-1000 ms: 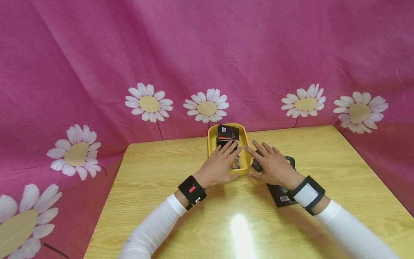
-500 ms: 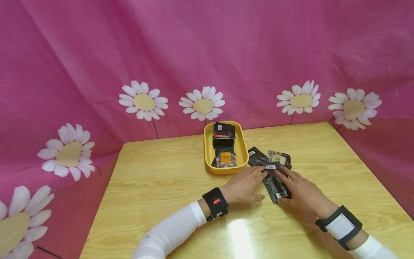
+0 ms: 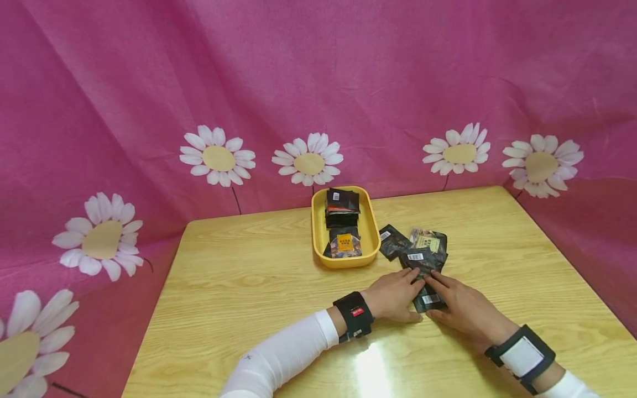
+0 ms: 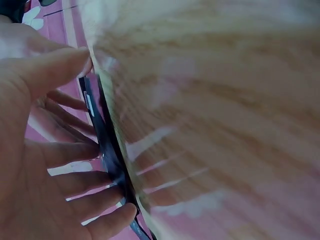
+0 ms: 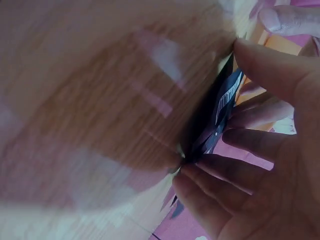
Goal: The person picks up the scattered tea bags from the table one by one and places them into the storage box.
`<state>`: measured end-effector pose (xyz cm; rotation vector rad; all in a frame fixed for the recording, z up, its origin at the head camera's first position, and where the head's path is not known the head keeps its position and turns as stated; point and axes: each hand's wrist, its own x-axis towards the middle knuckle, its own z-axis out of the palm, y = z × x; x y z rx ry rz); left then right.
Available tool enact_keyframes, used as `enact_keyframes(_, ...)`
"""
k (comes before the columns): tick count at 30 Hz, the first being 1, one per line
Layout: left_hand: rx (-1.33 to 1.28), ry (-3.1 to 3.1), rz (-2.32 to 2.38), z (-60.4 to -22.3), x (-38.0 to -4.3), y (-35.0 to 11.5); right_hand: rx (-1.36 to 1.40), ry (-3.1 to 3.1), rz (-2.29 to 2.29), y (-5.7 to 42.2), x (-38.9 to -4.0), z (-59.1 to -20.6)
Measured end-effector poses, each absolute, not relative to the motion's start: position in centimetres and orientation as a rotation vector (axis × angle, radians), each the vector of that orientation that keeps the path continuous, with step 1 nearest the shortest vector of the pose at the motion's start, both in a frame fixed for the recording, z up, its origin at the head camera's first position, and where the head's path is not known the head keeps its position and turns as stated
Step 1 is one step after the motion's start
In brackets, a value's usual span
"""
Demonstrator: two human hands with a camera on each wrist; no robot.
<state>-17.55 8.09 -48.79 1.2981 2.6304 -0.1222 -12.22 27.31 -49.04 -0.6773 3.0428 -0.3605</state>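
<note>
In the head view several flat black packets lie partly overlapped on the table, right of a yellow tray. My left hand [image 3: 395,296] rests its fingertips on the left side of a black packet [image 3: 415,257] with a white barcode. From the right, my right hand [image 3: 465,304] touches the same group, near a lower packet [image 3: 430,299]. Both hands have extended fingers, and their tips nearly meet. The wrist views show the dark packets edge-on, a packet [image 4: 107,140] beside the left fingers and another packet [image 5: 222,107] beside the right. Fingers hide part of the packets.
The yellow tray [image 3: 370,232] holds a stack of black packets [image 3: 343,202] at its back and a packet with an orange label [image 3: 345,243] at its front. A pink curtain [image 3: 318,83] with daisies stands behind the wooden table [image 3: 239,276].
Both hands have come away from the tray toward the front right. They now touch the black packets, and the left hand has slid further right over the last half second.
</note>
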Motion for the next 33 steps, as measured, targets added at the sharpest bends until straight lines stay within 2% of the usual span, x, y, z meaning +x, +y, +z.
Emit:
enact_keyframes(11, 1.446, 2.727, -0.145, -49.3, -17.2, 8.0, -0.783, 3.126, -0.271, 26.6, -12.1, -48.9)
enact_keyframes(19, 1.558, 2.822, -0.093, -49.3, -16.6, 6.2, -0.839, 3.22, -0.201, 25.9, -11.4, -48.3)
enact_keyframes(26, 1.62, 2.827, 0.05, -47.9, -16.2, 4.0, -0.994, 3.277, -0.193, 24.9, -11.2, -47.0)
enact_keyframes(33, 1.581, 2.813, 0.289, -45.8, -15.9, 1.4, -0.98, 3.254, -0.261, 23.0, -11.6, -45.3)
